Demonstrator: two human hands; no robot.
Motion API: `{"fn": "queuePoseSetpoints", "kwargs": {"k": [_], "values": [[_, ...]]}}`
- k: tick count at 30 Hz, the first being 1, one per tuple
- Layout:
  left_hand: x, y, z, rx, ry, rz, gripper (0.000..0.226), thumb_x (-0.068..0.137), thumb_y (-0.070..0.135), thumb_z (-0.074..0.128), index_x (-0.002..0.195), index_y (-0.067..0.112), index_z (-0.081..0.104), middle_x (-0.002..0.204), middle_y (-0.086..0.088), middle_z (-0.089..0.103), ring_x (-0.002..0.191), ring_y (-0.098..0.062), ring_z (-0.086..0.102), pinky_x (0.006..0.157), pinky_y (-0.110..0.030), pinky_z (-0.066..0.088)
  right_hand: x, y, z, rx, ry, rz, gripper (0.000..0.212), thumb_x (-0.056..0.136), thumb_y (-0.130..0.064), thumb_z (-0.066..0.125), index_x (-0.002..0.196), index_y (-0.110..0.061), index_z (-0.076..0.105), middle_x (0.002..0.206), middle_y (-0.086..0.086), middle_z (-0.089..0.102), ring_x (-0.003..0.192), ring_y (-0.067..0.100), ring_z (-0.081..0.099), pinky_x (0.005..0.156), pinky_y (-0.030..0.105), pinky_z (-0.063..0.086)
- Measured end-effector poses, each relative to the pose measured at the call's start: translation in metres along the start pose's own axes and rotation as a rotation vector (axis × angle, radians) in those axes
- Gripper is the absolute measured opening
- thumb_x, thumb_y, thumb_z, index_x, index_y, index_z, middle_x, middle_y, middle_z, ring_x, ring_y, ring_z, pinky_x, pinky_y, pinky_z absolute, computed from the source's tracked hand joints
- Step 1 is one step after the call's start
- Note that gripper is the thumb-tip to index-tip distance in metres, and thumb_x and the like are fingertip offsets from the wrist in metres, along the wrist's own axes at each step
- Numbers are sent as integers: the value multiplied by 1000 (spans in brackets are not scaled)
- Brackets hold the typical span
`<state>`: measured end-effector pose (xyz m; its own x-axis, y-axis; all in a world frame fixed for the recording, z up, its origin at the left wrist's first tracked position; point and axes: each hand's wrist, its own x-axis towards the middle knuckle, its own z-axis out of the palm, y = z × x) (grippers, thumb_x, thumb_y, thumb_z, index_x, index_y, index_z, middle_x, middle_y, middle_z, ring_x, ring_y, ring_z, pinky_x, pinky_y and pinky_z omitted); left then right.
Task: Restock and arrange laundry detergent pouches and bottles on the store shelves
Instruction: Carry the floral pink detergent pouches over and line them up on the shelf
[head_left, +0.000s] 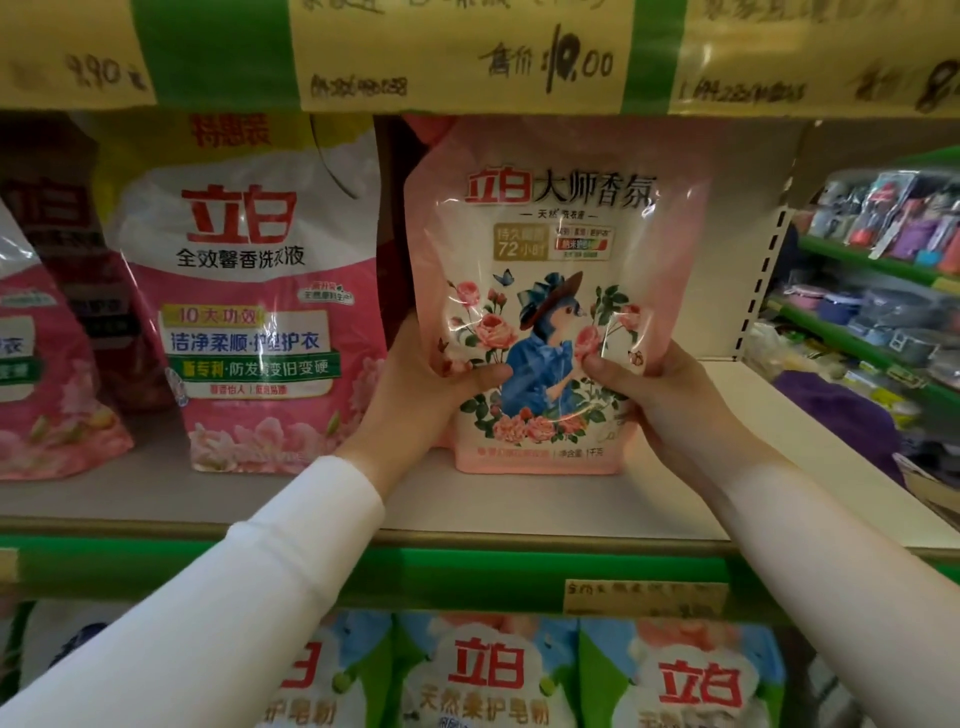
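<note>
A white shelf (519, 499) with a green front lip runs across the view; a paper price tag (644, 597) sticks to the lip at 5 o'clock. Overhead, at 12 o'clock, a yellow handwritten price label (462, 57) hangs on the green edge of the upper shelf. At 3 o'clock a neighbouring rack (878, 312) with green shelves carries small household goods, blurred. At 6 o'clock, below the lip, a row of green-and-blue pouches (488, 675) fills the lower shelf.

On the white shelf, at 9 o'clock, a pink-and-white pouch (249, 312) stands upright, with another pink pouch (41, 384) partly out of view at the left edge. The bare shelf surface extends to the right end.

Near the centre a pale pink pouch (550, 291) with a rose-and-bird print stands upright, its base at the shelf surface. Both arms reach up in white sleeves. The left hand (421, 389) grips the pouch's lower left side, thumb pressed on the front. The right hand (660, 395) grips the lower right side the same way, thumb on the front, fingers hidden behind.
</note>
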<state>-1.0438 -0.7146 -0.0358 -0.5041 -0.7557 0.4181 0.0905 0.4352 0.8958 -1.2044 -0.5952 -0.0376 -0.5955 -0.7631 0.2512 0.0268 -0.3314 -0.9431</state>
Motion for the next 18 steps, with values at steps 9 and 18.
{"fn": "queuePoseSetpoints", "kwargs": {"k": [9, 18], "values": [[-23, 14, 2, 98, -1, -204, 73, 70, 22, 78, 130, 16, 37, 127, 2, 53, 118, -15, 51, 99, -33, 43, -17, -12, 0, -123, 26, 152, 78, 57, -26, 78, 128, -12, 48, 113, 3, 68, 96, 13, 67, 71, 24, 54], [-56, 37, 0, 53, 143, -259, 90, 65, 31, 81, 140, 15, 33, 136, -4, 51, 125, -19, 48, 108, -39, 37, -56, -47, -2, -175, 444, 154, 104, 70, -28, 79, 150, -24, 13, 151, 7, 30, 136, 22, 33, 100, 30, 28]]}}
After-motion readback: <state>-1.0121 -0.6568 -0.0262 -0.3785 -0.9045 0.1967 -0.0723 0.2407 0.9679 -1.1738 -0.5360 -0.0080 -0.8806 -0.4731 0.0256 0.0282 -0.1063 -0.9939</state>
